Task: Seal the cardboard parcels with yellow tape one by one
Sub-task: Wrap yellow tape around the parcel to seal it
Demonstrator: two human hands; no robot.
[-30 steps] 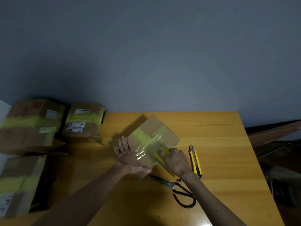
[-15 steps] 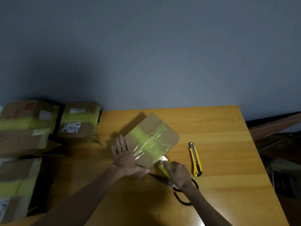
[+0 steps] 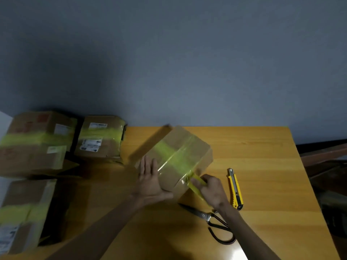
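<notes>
The cardboard parcel (image 3: pixel 183 142) sits on the wooden table (image 3: pixel 259 147), left of the table's middle, turned so that one corner points toward the person. It is a plain brown box, its top covered with glossy clear film that catches the light. A broad band of yellow tape (image 3: pixel 173 159) crosses the top from the far left edge to the near right edge. The far corner is smeared with blur, so I cannot tell whether the box lies flat or is tipped. The left hand (image 3: pixel 150 182) lies flat against the parcel's near left side, with the fingers straight and close together and the thumb stretched along the lower edge. The right hand (image 3: pixel 211 190) is curled at the near right corner, pinching a loose strip of tape (image 3: pixel 196 182) that runs off the band and down past the box. A yellow utility knife (image 3: pixel 235 188) lies just right of that hand, and scissors (image 3: pixel 212 220) lie under its wrist. Three taped parcels (image 3: pixel 39 141) stand at the left.
</notes>
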